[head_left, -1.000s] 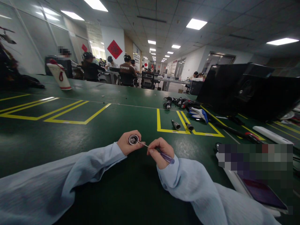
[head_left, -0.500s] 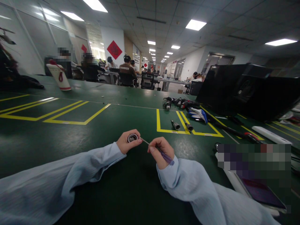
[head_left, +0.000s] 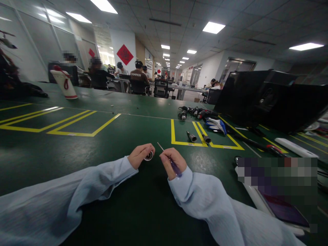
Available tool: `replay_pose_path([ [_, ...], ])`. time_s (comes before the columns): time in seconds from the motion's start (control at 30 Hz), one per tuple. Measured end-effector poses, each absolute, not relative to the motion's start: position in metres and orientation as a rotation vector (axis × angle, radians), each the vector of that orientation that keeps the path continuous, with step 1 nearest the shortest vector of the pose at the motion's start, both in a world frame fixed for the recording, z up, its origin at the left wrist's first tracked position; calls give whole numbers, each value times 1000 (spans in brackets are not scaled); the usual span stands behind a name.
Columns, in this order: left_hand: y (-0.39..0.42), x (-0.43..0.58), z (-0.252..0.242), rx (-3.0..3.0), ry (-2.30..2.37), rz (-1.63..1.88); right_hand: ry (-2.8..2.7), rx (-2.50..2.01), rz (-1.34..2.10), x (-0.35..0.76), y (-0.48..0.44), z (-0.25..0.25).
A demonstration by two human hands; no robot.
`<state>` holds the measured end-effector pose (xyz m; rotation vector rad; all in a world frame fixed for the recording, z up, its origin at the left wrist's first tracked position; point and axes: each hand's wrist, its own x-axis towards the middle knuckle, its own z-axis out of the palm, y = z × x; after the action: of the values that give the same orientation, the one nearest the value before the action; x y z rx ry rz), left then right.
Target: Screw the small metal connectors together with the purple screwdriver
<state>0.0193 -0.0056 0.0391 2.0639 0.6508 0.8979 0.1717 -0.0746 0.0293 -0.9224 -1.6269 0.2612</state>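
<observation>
My left hand (head_left: 139, 154) is closed around a small round metal part (head_left: 149, 156) whose open end faces right, low over the green table (head_left: 77, 150). My right hand (head_left: 172, 163) pinches a thin screwdriver (head_left: 169, 159) with a purple handle; its metal tip points up and away, clear of the part. The two hands sit close together near the front middle of the table. Both arms wear light blue sleeves.
Two small cylindrical parts (head_left: 192, 137) (head_left: 206, 138) lie in yellow-taped boxes beyond my hands. Farther back are several dark connectors (head_left: 191, 111) and a blue-white glove (head_left: 217, 124). Black cases (head_left: 269, 99) stand at right. A white cup (head_left: 63, 83) is far left; people sit at distant desks.
The screwdriver tip has come out of the metal part and swung upward. My left hand turned the part so its open end faces right instead of toward me.
</observation>
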Motion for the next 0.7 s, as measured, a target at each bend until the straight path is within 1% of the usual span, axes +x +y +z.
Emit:
replay_pose_path([
  [0.23,-7,26,33,2193,512,805,-1836,-882,128,164,-58,19],
  [0.43,-9,27,32,2271,535,790,-2010,-872,-89,165,-49,18],
  [0.53,-9,26,33,2327,655,843,-2068,-857,-237,172,-42,20],
  [0.6,-7,24,34,2367,797,955,-2082,-949,-368,183,-33,22],
  [0.7,-9,23,38,2455,876,1080,-2048,-1264,-543,207,-17,26],
])
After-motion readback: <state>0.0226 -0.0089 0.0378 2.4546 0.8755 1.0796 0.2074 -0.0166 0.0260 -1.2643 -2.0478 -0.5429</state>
